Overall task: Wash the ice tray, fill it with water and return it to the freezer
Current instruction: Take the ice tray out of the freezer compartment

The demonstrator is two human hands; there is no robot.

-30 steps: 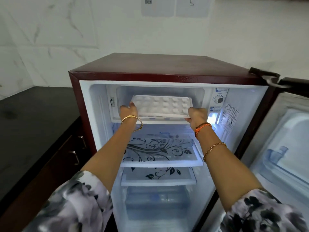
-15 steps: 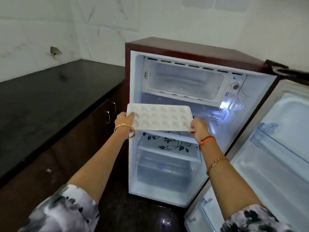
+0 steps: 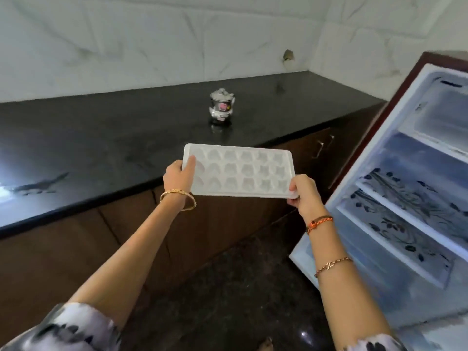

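We hold the ice tray (image 3: 240, 171) level above the table (image 3: 101, 138) edge, left hand (image 3: 178, 177) and right hand (image 3: 304, 193) pinching its ends; fridge (image 3: 405, 198) open right. Washing, filling and returning remain.

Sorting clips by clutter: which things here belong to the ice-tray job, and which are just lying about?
Job:
ice tray, held level
left hand, gripping its left end
right hand, gripping its right corner
fridge, open

Lying about:
steel pot on the counter
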